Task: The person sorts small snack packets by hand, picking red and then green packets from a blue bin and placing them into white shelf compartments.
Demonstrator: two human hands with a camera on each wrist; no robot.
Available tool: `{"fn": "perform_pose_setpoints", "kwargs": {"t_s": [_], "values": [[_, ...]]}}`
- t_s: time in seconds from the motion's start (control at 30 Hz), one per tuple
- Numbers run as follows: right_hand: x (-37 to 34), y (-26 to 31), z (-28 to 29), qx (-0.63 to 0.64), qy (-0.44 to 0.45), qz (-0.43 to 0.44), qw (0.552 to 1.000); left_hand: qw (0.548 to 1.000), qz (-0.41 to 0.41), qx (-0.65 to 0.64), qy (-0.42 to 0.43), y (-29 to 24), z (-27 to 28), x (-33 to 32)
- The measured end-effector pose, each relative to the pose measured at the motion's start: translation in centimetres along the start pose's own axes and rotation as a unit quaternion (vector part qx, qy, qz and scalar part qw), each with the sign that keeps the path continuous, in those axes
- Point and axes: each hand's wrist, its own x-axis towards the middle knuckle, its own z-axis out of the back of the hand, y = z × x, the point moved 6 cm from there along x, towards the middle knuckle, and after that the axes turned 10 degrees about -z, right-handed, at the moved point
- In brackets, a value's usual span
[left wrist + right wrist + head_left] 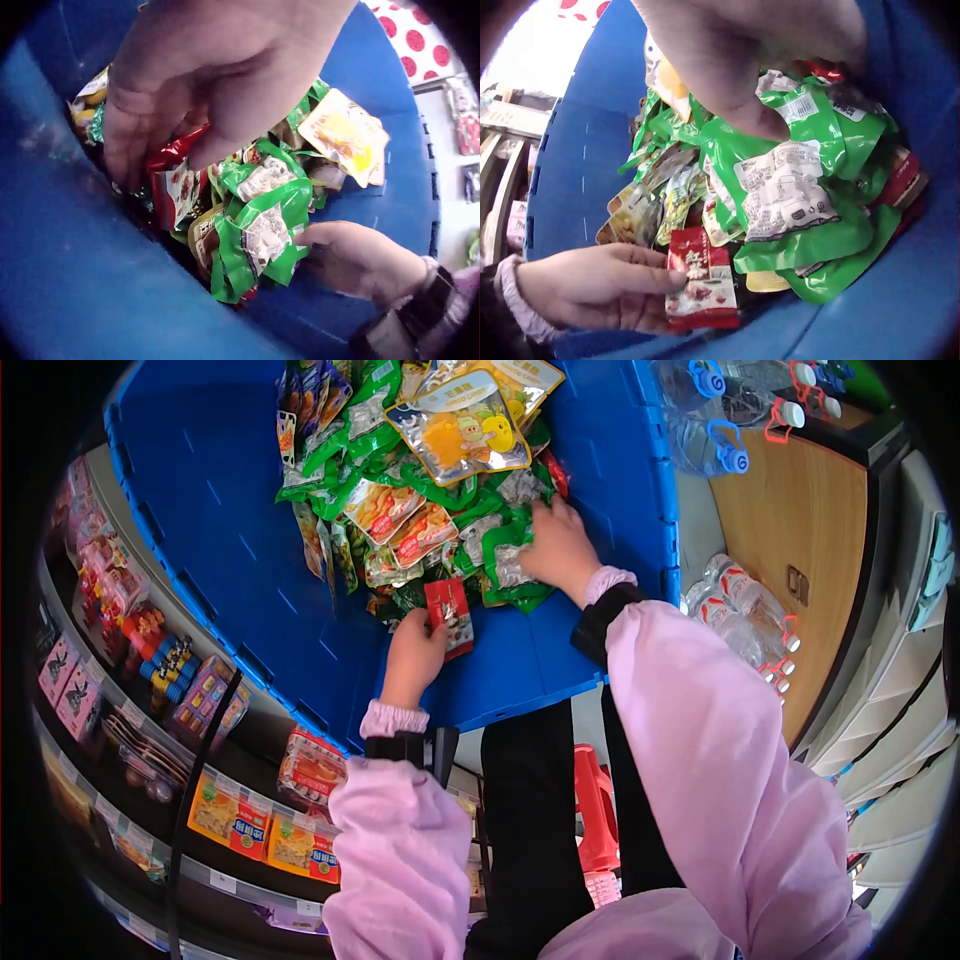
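Note:
My left hand (414, 655) pinches a small red packet (702, 281) with a white lower part, at the near edge of the heap in the blue bin (530, 670). In the right wrist view, the thumb lies across the packet's left side. My right hand (562, 550) rests on the right side of the heap, thumb and fingers spread over green packets (787, 187) with clear, silvery middles. The right fingertips are partly hidden among the wrappers. Close to this hand, the left wrist view shows one green packet (266, 236) standing up from the pile.
Yellow-and-silver pouches (465, 435) top the heap, with orange-and-white packets (400, 520) below them. Purple packets (315, 400) lie at the far left. Shelves of boxed goods (230, 815) stand left of the bin; water bottles (740, 610) stand to its right.

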Motion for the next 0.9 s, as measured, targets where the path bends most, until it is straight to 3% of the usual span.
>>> {"fn": "perform_pose_setpoints", "kwargs": {"t_s": [0.07, 0.13, 0.23, 0.33, 0.43, 0.53, 0.57, 0.7, 0.8, 0.83, 0.87, 0.9], "values": [[-1.3, 1.6, 0.2, -0.045, 0.030, 0.029, 0.998, 0.999, -0.041, 0.016, -0.011, -1.1, 1.4, -1.1], [-1.4, 1.0, 0.6, -0.005, -0.005, 0.025, 1.000, 0.998, -0.033, 0.036, 0.026, -2.9, 2.6, -1.8], [-0.5, -1.0, 0.8, 0.049, -0.045, -0.019, 0.998, 0.999, -0.017, -0.051, 0.008, -4.6, 4.0, -2.5], [0.0, -1.5, 0.5, 0.095, -0.013, -0.042, 0.995, 0.994, -0.023, -0.102, -0.017, -4.9, 4.7, -2.3], [0.1, -0.8, 1.3, 0.058, 0.058, -0.067, 0.994, 0.988, -0.020, -0.149, -0.038, -4.7, 5.1, -2.3], [-1.1, 0.2, -0.8, 0.040, 0.085, -0.030, 0.995, 0.982, -0.020, -0.184, -0.044, -5.5, 5.4, -2.3], [-1.6, 0.5, -2.3, 0.018, 0.019, -0.011, 1.000, 0.976, -0.011, -0.213, -0.045, -5.7, 5.3, -2.2], [-3.6, 3.5, -3.2, -0.001, 0.131, -0.060, 0.990, 0.963, 0.003, -0.266, -0.045, -5.4, 4.4, -1.5], [-2.6, 3.4, -4.8, 0.088, 0.193, 0.007, 0.977, 0.964, 0.024, -0.262, -0.028, -5.2, 3.2, -0.5], [-2.1, 3.2, -4.9, 0.098, 0.172, 0.075, 0.977, 0.965, 0.025, -0.261, -0.027, -5.4, 2.7, -0.2], [-1.7, 2.5, -4.0, 0.074, 0.148, 0.075, 0.983, 0.965, 0.026, -0.261, -0.028, -5.5, 2.2, 0.2], [-1.5, 1.8, -2.1, 0.059, 0.064, 0.050, 0.995, 0.966, 0.008, -0.255, -0.032, -5.9, 1.8, 0.6]]}}
